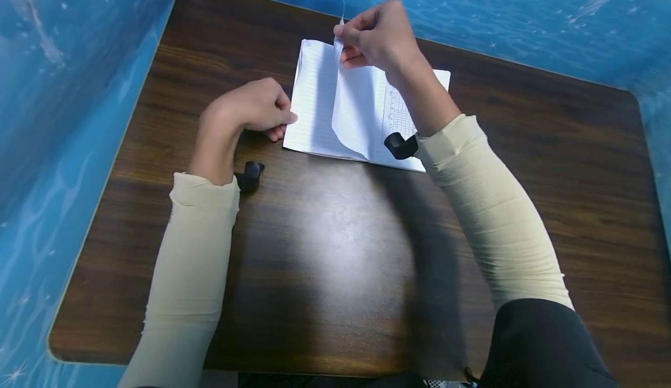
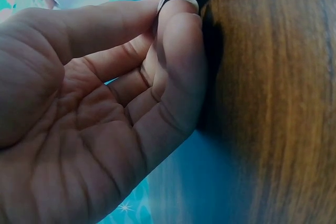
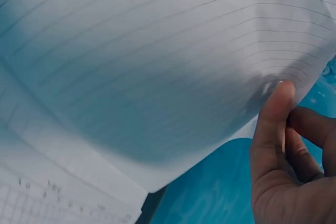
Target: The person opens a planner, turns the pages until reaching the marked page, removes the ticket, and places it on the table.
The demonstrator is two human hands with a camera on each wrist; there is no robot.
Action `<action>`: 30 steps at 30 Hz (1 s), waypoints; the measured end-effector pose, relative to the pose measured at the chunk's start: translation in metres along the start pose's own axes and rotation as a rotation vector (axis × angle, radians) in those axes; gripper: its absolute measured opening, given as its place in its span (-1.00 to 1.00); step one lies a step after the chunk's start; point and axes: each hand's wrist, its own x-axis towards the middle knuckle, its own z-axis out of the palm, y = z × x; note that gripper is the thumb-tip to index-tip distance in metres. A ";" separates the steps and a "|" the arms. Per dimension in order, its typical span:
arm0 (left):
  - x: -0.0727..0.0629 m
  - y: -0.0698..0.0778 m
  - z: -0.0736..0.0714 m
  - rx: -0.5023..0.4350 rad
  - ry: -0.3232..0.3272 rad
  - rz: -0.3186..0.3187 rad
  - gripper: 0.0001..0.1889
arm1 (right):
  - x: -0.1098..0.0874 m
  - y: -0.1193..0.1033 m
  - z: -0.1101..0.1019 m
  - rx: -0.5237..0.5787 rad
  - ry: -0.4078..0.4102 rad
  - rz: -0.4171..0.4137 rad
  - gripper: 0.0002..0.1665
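An open notebook [image 1: 317,97] with lined pages lies near the far side of the table. My right hand [image 1: 380,35] pinches the top corner of one lined page [image 3: 157,66] between thumb and fingers. That page stands raised and curved over the middle of the notebook. At the notebook's left edge, my left hand [image 1: 257,108] pinches the edge between thumb and fingers, as the left wrist view [image 2: 115,87] shows too. A printed grid [image 1: 399,114] covers part of the right-hand page, partly behind my right forearm.
The dark wooden table [image 1: 325,271] has rounded corners and is bordered by blue sea-patterned sheeting [image 1: 524,15]. A black wrist camera [image 1: 250,176] sits at the left cuff and another black camera [image 1: 401,145] at the right cuff, over the notebook.
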 end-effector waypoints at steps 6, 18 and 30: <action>0.001 0.001 0.000 -0.001 -0.014 -0.006 -0.67 | 0.009 0.008 0.021 -0.092 -0.008 0.018 -0.68; 0.001 0.003 0.000 -0.135 -0.011 -0.025 -0.43 | 0.027 0.031 0.057 -0.377 -0.085 0.086 -0.75; 0.002 0.001 0.004 -0.008 0.025 -0.027 -0.53 | 0.007 0.039 0.058 -0.750 -0.138 -0.080 -0.52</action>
